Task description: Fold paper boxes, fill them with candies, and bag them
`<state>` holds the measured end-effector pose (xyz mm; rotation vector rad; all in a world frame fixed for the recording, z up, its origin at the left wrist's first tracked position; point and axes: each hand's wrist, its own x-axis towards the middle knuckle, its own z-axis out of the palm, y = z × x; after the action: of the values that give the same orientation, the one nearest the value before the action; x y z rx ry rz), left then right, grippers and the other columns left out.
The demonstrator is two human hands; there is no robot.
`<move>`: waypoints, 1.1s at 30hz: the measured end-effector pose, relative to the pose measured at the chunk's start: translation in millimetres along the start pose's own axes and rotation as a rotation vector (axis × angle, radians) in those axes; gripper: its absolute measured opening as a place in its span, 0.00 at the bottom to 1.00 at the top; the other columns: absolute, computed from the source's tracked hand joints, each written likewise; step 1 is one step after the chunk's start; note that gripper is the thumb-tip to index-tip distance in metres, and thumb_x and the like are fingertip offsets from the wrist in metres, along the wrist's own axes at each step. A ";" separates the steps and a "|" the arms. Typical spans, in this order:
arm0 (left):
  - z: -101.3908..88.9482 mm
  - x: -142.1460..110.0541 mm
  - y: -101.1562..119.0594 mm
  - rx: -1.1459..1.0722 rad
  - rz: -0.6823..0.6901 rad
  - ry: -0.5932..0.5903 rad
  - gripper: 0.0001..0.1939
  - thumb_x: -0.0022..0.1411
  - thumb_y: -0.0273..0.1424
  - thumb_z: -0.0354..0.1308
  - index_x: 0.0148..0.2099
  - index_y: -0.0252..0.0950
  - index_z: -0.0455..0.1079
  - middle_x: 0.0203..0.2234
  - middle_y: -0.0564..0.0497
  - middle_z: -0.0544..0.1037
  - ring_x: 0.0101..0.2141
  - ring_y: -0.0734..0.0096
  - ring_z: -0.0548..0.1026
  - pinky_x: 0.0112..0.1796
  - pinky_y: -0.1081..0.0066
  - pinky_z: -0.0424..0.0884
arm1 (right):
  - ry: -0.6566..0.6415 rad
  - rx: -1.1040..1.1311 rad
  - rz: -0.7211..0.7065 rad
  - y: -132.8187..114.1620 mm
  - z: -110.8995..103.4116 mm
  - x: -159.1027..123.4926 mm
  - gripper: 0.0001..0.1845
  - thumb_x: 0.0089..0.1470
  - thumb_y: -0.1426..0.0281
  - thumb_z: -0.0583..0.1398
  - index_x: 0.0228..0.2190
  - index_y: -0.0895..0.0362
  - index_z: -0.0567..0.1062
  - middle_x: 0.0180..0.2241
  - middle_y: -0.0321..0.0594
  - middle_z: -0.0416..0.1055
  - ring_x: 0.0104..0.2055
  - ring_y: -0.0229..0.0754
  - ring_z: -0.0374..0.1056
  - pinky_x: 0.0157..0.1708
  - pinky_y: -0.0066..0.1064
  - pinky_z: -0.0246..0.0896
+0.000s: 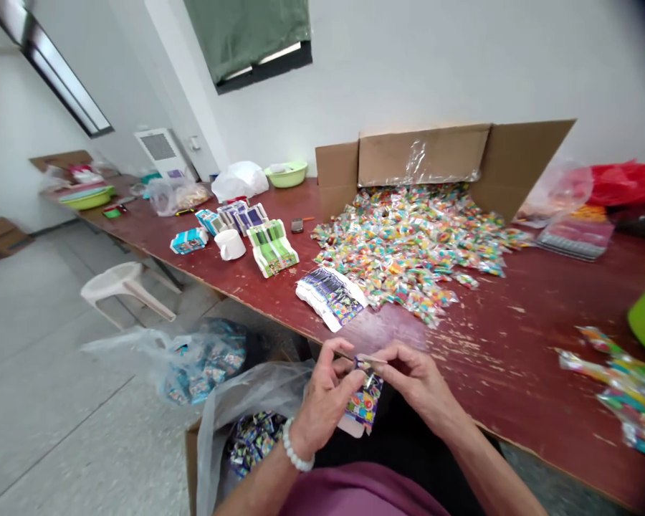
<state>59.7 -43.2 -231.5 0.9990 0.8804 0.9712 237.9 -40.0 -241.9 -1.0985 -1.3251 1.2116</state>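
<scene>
In the head view I hold a small dark purple candy box [366,403] with colourful print over my lap, just off the table's front edge. My left hand [330,390], with a white bead bracelet at its wrist, grips the box's left side. Thumb and fingers of my right hand [416,376] pinch the pale flap at its upper end. The lower flap hangs unfolded; whether anything is inside is hidden. Beyond my hands lies a fanned stack of flat purple candy boxes [332,295]. A large heap of small clear candy packets [403,240] spreads behind it.
An open cardboard carton [424,154] backs the heap on the red table [494,337]. Green flat boxes [273,247] and a white mug [230,244] stand left. Below my left arm is a plastic-lined carton [255,437] of filled purple boxes. A white stool [129,283] stands on the floor.
</scene>
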 end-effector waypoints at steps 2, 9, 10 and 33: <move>1.5 -1.7 1.8 -0.094 -0.104 0.003 0.28 0.56 0.42 0.68 0.52 0.44 0.57 0.31 0.55 0.75 0.27 0.73 0.75 0.30 0.74 0.71 | 0.043 -0.069 -0.080 0.0 -0.8 -1.5 0.13 0.56 0.58 0.65 0.30 0.55 0.80 0.29 0.39 0.73 0.33 0.42 0.68 0.33 0.31 0.63; 10.4 2.4 4.1 -0.099 -0.258 -0.022 0.30 0.63 0.55 0.51 0.53 0.36 0.66 0.29 0.48 0.76 0.18 0.71 0.73 0.17 0.75 0.69 | -0.076 -0.178 -0.110 -3.9 3.8 -4.3 0.16 0.62 0.58 0.58 0.27 0.55 0.76 0.26 0.37 0.71 0.28 0.41 0.69 0.31 0.31 0.63; 11.7 3.8 4.1 -0.069 -0.228 -0.005 0.30 0.63 0.55 0.51 0.54 0.35 0.68 0.30 0.47 0.76 0.20 0.71 0.74 0.17 0.75 0.69 | -0.071 -0.173 -0.083 -4.4 4.3 -4.2 0.16 0.61 0.58 0.59 0.28 0.55 0.76 0.26 0.38 0.72 0.28 0.42 0.69 0.31 0.31 0.64; 15.2 6.2 -12.6 -0.344 -0.342 0.043 0.24 0.61 0.46 0.61 0.55 0.41 0.67 0.32 0.52 0.76 0.21 0.73 0.74 0.22 0.73 0.71 | -0.137 -0.380 -0.227 6.5 5.1 -4.7 0.09 0.63 0.65 0.59 0.42 0.53 0.77 0.42 0.42 0.75 0.44 0.45 0.70 0.45 0.35 0.65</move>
<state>78.7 -44.3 -239.7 0.5164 0.8508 0.8172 233.2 -44.5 -248.8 -1.1028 -1.7854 0.9000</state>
